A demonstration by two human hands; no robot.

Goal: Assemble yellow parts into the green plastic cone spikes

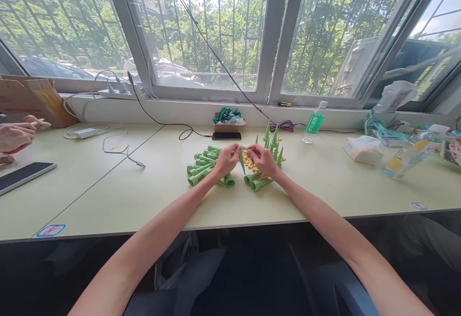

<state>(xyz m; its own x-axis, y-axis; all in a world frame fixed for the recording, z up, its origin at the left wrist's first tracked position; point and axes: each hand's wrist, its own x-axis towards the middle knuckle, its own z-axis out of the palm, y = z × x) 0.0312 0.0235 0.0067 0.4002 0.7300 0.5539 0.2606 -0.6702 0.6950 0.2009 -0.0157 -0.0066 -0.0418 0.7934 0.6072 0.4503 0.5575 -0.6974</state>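
Both of my hands meet above the table in the middle of the view. My left hand (228, 158) is closed, its fingertips pinching a slim green cone (242, 164) that points downward. Just to its right, my right hand (262, 160) is also closed in a pinch; what lies between its fingertips is too small to make out. Green ribbed tubes (200, 168) are piled by my left hand. Small yellow pieces (252, 166) lie in a heap between and under the hands. Behind my right hand several green cones (274, 139) stand upright, and green tubes (259, 184) lie in front of it.
A phone (226, 136) lies before a small box (229, 123) with green wrappers. Rightward are a water bottle (314, 123), a tissue pack (364, 151) and a drink bottle (408, 155). At left are cables (124, 150), a tablet-like device (25, 176) and another person's hand (16, 137).
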